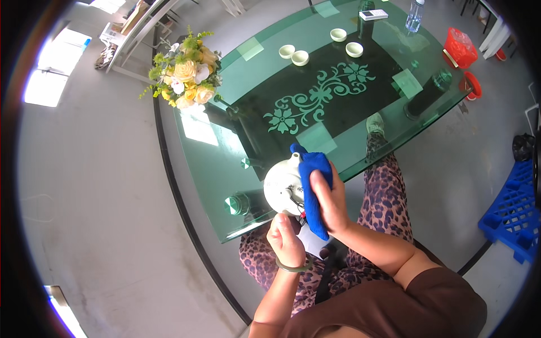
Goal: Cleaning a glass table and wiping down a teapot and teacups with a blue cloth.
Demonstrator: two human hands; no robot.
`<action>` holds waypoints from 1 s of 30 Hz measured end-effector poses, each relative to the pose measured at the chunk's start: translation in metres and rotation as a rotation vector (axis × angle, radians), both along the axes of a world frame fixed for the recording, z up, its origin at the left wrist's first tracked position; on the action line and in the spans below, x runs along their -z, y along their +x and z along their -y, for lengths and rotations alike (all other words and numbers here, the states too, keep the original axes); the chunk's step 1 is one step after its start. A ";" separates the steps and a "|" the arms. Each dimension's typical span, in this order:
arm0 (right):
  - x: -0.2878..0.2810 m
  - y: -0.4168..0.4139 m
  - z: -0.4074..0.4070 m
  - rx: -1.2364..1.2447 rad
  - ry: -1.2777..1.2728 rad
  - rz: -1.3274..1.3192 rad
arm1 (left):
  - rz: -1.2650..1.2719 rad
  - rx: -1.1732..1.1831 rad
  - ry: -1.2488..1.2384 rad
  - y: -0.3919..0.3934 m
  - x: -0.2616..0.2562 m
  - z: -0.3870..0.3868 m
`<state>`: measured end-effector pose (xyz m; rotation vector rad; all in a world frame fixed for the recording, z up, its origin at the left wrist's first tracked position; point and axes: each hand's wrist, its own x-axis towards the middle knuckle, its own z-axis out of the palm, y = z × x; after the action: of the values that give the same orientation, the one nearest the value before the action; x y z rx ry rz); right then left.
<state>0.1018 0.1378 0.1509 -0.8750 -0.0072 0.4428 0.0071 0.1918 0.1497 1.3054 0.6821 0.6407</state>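
A white ceramic teapot [277, 181] is held up over the near edge of the glass table [198, 177], its short spout pointing away from me. My left hand [286, 241], with a bangle on the wrist, grips the teapot at its near side, where the handle is mostly hidden by my fingers. A blue cloth [315, 190] lies against the teapot's right side, pressed there by my right hand [331, 203]. Dark characters mark the pot near its lid. A dark cord with a red bead [303, 214] hangs by the lid knob.
Several small pale cups [300, 58] stand on the table's far half. A flower arrangement [186, 76] is at the left edge. At the far right are a white remote-like device [373, 15] and a water bottle [415, 17]. Red bins [460, 48] and a blue plastic pallet [513, 203] are on the floor.
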 end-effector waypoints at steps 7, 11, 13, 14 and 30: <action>0.004 0.038 0.008 -0.458 0.457 -0.491 | -0.055 0.150 -0.136 -0.011 0.004 -0.015; 0.000 0.043 0.024 -0.644 0.521 -0.416 | -0.045 0.390 -0.251 -0.015 -0.016 -0.024; -0.002 0.045 0.029 -0.730 0.601 -0.508 | -0.065 0.485 -0.230 -0.018 -0.017 -0.032; -0.002 0.047 0.031 -0.774 0.550 -0.548 | -0.064 0.521 -0.244 -0.020 -0.019 -0.034; 0.022 0.050 0.020 -0.555 0.503 -0.442 | -0.031 0.376 -0.415 0.011 -0.020 -0.003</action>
<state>0.1519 0.1180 0.1292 -0.2523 0.0445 1.0955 0.0185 0.1949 0.1692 1.0176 0.5390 0.1601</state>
